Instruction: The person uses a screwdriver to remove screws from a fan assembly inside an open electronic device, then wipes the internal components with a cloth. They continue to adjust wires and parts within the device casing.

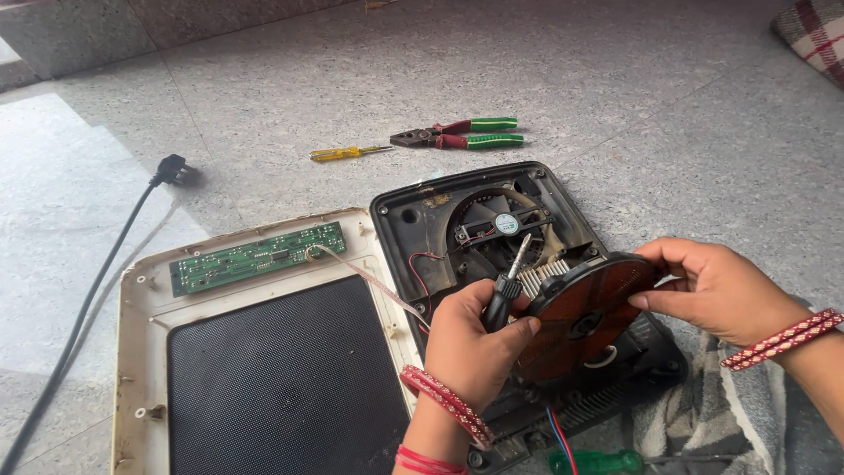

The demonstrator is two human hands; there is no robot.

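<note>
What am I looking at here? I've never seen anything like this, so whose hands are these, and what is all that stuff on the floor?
There is no machine: the one picture comes from a camera worn on a person's head, looking down at their own two bare hands. The left hand grips a black-handled screwdriver, tip pointing up. The right hand pinches the edge of a round copper-coloured coil disc, tilted up from an opened black appliance base with a small fan inside. Beside it lies the cream top cover, face down, with a green circuit board. Farther off on the stone floor lie pliers, a yellow screwdriver and a power plug.
</note>
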